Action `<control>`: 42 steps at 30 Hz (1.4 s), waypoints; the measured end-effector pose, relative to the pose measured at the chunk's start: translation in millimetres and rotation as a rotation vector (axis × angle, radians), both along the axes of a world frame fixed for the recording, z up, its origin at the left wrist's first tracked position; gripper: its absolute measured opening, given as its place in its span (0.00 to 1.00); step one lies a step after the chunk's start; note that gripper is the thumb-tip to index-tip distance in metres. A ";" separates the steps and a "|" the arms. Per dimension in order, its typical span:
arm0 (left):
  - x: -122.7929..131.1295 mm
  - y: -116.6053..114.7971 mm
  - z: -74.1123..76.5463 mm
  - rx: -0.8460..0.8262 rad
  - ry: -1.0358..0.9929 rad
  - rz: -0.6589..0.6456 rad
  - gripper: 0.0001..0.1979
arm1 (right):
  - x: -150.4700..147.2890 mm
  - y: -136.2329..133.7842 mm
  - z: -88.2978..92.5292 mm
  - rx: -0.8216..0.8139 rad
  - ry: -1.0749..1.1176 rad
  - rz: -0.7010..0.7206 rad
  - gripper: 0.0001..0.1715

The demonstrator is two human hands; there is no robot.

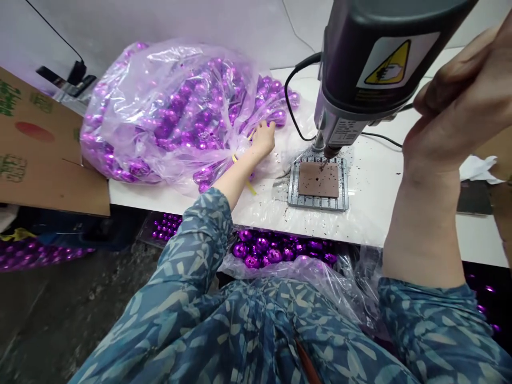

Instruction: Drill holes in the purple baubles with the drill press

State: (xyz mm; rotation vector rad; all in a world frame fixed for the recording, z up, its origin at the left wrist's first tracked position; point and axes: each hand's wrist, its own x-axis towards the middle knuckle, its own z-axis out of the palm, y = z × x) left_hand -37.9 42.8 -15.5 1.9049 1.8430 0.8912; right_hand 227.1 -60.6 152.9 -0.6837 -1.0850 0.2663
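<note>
My left hand (264, 137) reaches to the gathered mouth of a clear plastic bag (172, 112) filled with shiny purple mirrored balls. Its fingers curl down beside purple ornaments (276, 117) at the opening; what they hold, if anything, is hidden. Raised at the right, my right hand (468, 96) is closed around the handle of a bench drill press (376, 64), with the grip mostly covered by the fingers. Below the drill's chuck, a brown square board (319, 180) with a small dark hole lies on the slotted metal base (293, 200).
Dark shavings are scattered over the white table (368, 208) around the base. More purple balls (276, 250) lie in a plastic-lined container below the table's front edge. A cardboard box (48, 154) stands at left. A black cable (288, 101) loops beside the drill; white paper (480, 169) lies at right.
</note>
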 end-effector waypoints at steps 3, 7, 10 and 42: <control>-4.0 22.5 -5.7 -0.030 0.034 0.036 0.13 | -3.5 -9.2 4.5 0.077 0.068 0.049 0.36; -8.4 22.3 -3.0 0.007 -0.111 -0.066 0.16 | -7.0 -13.9 7.8 0.130 0.075 0.112 0.35; -8.6 9.1 2.7 -0.029 -0.391 -0.148 0.19 | -8.6 -15.4 9.3 0.116 0.050 0.092 0.35; 87.1 -131.5 -38.0 0.060 -0.374 -0.361 0.27 | -0.9 -2.1 -4.0 0.168 -0.015 0.052 0.40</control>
